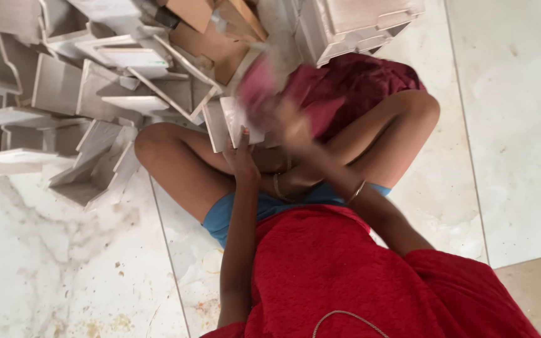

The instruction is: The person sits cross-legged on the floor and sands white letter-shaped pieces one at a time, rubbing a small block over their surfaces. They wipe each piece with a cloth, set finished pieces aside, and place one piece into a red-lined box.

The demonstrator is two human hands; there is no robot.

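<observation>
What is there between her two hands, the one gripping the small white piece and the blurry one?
In the head view, only the white wooden piece itself: the left hand grips its lower edge, and the blurred right hand moves a pink cloth over it.

Matt pale wooden piece [236, 122], smooth-faced, held against a maroon cloth [352, 87]. Same flat, unpolished wood on the piled pieces [95, 81]. Glossy marble floor [515, 125], dust-speckled. Coarse red knit garment [345, 275].

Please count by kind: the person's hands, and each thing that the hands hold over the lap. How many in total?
hands: 2 (left hand, right hand, blurred)
white wooden piece: 1
pink cloth: 1
total: 4
</observation>
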